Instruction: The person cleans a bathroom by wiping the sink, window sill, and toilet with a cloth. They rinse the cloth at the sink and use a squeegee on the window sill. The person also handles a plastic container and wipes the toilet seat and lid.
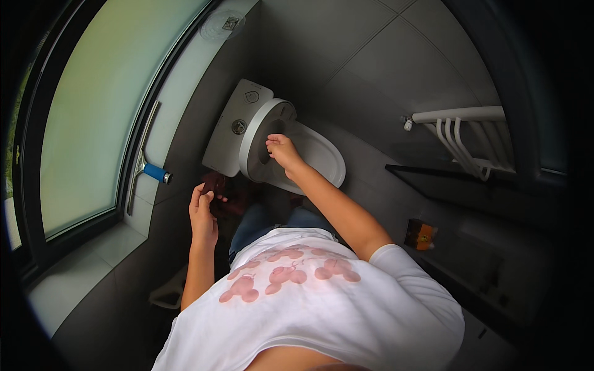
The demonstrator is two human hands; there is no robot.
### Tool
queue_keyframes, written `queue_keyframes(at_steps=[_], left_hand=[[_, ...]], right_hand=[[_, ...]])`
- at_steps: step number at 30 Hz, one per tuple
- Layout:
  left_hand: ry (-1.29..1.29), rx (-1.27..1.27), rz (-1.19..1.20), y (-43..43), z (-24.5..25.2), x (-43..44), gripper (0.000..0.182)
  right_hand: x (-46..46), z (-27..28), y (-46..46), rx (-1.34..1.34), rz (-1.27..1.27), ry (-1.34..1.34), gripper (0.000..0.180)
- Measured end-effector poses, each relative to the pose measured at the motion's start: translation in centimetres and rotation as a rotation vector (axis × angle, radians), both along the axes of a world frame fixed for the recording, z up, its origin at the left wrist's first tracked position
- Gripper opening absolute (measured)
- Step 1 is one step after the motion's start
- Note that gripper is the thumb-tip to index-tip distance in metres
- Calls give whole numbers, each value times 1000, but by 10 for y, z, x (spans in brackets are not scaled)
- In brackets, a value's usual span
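Note:
My left hand [204,208] is at the left of the toilet, its thumb and fingers around a thin, crumpled dark red item [214,183], which may be a bag or a cloth. Over the white toilet bowl [332,160] I hold my right hand [282,150], fingers curled in and drawn together; no object shows in them, though the inside of the hand is partly hidden. The toilet's seat and lid [253,139] stand raised against the white cistern [225,148], which has a round metal button on top.
A squeegee with a blue handle [154,172] leans on the window ledge [174,120] at left. A clear round dish [222,25] sits farther along it. At right are a white towel radiator [459,114], a dark-edged panel [417,171] and an orange and black package [421,235].

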State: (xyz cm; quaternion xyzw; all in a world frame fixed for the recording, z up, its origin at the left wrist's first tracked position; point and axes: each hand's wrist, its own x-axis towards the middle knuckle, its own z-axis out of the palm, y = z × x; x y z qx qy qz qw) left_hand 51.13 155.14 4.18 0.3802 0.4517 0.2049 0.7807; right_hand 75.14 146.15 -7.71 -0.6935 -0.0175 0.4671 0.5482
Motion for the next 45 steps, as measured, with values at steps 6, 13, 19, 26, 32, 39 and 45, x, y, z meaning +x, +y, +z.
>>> queue_keyframes(at_steps=[6,13,19,26,32,39,45], left_hand=[[71,-7,-49,-7,-9,-12,22],[151,-70,-126,0,-14,-18,22],[190,-64,-230,12,-27,-18,22],[235,-36,-309,18,-47,-14,22],[318,-2,-287,-3,-69,-23,21],[435,53,-251,-46,-107,-24,20],[454,486,-226,-50,-155,-3,34]], right_hand=[[5,-79,37,-82,-236,138,68],[12,-88,42,-28,-345,431,80],[13,-84,-13,4,-446,459,37],[31,-99,-146,77,-782,502,72],[41,-155,-230,-69,-934,392,78],[53,-200,-267,-224,-967,346,75],[63,-267,-314,-584,-993,77,75]])
